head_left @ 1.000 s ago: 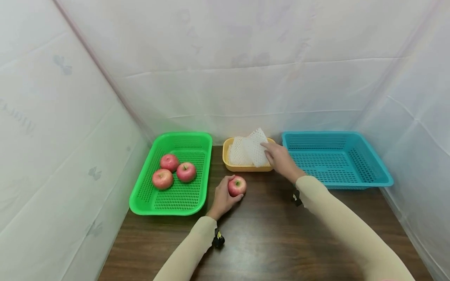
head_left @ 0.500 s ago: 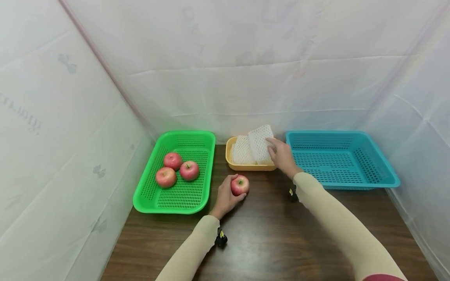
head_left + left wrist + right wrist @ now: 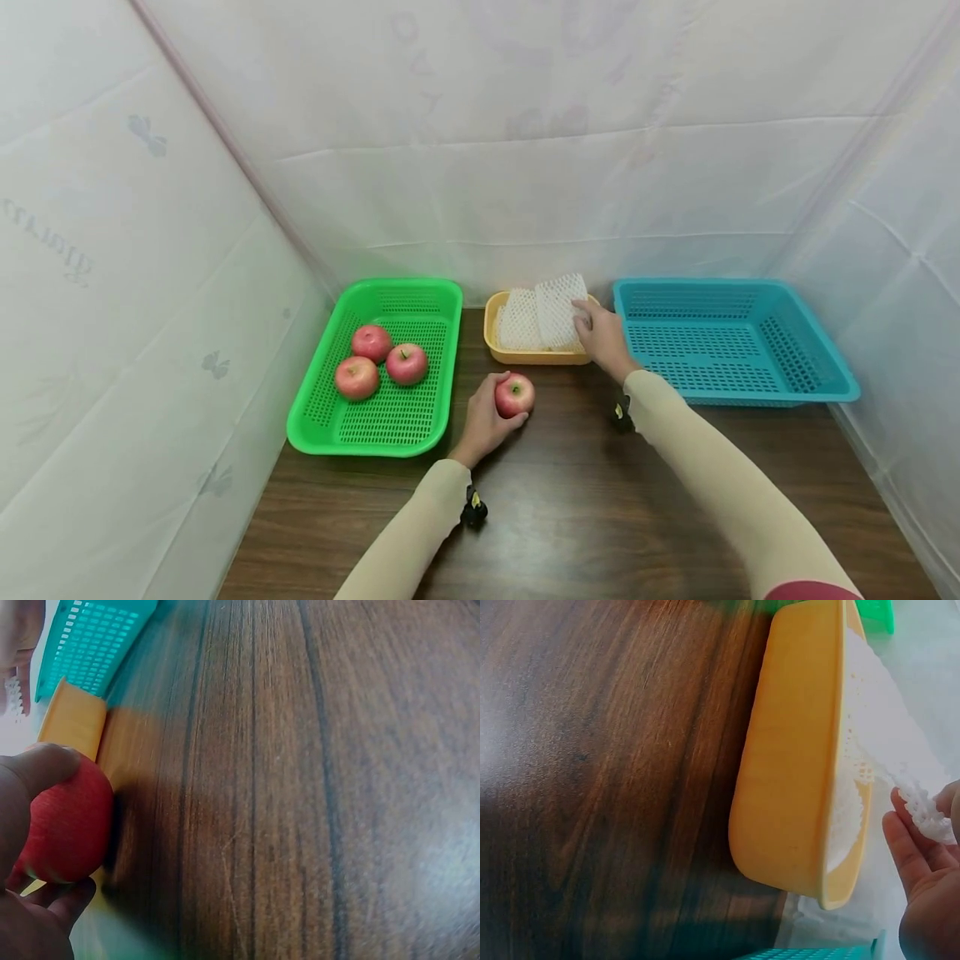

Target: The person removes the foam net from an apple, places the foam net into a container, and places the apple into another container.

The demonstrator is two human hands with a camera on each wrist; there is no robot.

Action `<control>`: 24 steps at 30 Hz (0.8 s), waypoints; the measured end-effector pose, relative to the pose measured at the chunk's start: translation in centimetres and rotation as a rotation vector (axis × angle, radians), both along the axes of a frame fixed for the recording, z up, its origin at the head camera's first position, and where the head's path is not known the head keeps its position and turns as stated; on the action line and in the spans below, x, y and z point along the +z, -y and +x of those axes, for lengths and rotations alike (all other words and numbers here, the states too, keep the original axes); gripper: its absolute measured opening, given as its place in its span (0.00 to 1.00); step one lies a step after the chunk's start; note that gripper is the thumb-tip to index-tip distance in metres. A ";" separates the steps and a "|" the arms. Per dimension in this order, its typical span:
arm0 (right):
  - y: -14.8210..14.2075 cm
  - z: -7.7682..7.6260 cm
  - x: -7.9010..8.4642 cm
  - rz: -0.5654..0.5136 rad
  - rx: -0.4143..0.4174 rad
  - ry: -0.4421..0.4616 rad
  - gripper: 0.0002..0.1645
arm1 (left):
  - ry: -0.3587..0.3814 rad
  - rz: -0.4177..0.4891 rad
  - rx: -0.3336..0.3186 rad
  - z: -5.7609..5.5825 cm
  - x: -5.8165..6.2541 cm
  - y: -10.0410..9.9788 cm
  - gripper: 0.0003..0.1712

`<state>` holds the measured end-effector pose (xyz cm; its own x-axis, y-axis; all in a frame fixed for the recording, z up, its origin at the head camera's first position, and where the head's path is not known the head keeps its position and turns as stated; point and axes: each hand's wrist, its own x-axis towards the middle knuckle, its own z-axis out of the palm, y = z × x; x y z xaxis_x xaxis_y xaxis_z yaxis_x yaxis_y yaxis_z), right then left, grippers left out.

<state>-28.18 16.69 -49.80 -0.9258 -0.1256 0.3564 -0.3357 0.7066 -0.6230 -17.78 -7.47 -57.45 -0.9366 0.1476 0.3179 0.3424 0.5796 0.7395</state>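
Left of centre on the wooden table, my left hand grips a red apple, fingers and thumb curled round its sides. The left wrist view shows the thumb across the top of the apple close over the wood. My right hand pinches the edge of a white foam net sleeve between thumb and fingers. This sleeve stands raised over the small yellow basket, where another white foam net lies. In the right wrist view the pinched foam end sticks out beyond the basket rim.
A green basket on the left holds three apples. To the right stands a blue basket, close to my right forearm. White curtain walls enclose the back and sides of the table.
My right hand has lifted and straightened the foam sleeve, then lowered it slightly. The left hand keeps its grip on the apple in the same place. The head view has shifted a little.
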 end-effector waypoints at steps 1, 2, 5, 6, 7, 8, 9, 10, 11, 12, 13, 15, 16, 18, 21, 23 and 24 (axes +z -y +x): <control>0.0 0.0 -0.1 0.002 -0.003 0.019 0.22 | -0.004 0.001 -0.002 0.0 0.0 0.0 0.40; -0.1 0.0 -0.1 0.010 -0.005 0.039 0.22 | -0.004 0.001 -0.002 0.0 0.0 0.0 0.40; -0.1 -0.1 -0.2 0.054 -0.009 0.100 0.23 | -0.002 0.003 -0.003 -0.1 -0.1 0.0 0.40; -0.1 -0.1 -0.2 0.074 -0.005 0.118 0.23 | -0.003 0.002 -0.004 -0.1 -0.1 0.0 0.40; 0.0 -0.2 -0.2 0.100 -0.004 0.135 0.23 | -0.001 0.002 -0.004 -0.1 -0.1 0.0 0.40; 0.0 -0.2 -0.2 0.133 -0.001 0.149 0.22 | 0.001 0.003 -0.005 -0.1 -0.1 0.0 0.40; 0.1 -0.3 -0.2 0.164 -0.001 0.160 0.22 | 0.002 0.003 -0.005 -0.1 -0.1 0.0 0.40; 0.1 -0.3 -0.2 0.196 -0.003 0.168 0.22 | 0.002 0.002 -0.007 -0.1 -0.1 0.0 0.40; 0.2 -0.3 -0.2 0.224 -0.007 0.174 0.22 | 0.002 0.003 -0.009 -0.1 -0.1 0.0 0.40; 0.2 -0.3 -0.2 0.256 -0.012 0.176 0.22 | 0.001 0.003 -0.011 0.0 -0.1 0.0 0.40; 0.3 -0.4 -0.2 0.282 -0.022 0.181 0.22 | 0.003 0.002 -0.011 0.0 -0.1 0.0 0.40; 0.3 -0.4 -0.2 0.312 -0.035 0.185 0.21 | -0.001 0.000 -0.011 0.0 -0.1 0.0 0.40; 0.3 -0.4 -0.2 0.324 -0.040 0.183 0.21 | -0.002 0.001 -0.011 0.0 -0.1 0.0 0.40; 0.3 -0.5 -0.2 0.343 -0.035 0.170 0.21 | -0.008 0.001 -0.009 0.0 -0.1 0.0 0.40; 0.3 -0.6 -0.4 0.358 -0.022 0.137 0.21 | -0.008 0.002 -0.010 -0.1 -0.1 0.0 0.39; 0.3 -0.6 -0.5 0.350 -0.014 0.124 0.21 | 0.003 0.001 -0.011 -0.1 -0.1 0.1 0.39; 0.3 -0.5 -0.6 0.338 -0.011 0.121 0.22 | 0.008 0.001 -0.012 -0.1 0.0 0.1 0.39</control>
<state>-28.73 16.44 -50.35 -0.9607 -0.2077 0.1840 -0.2652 0.8825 -0.3884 -17.87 -7.57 -57.48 -0.9374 0.1579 0.3104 0.3429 0.5746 0.7432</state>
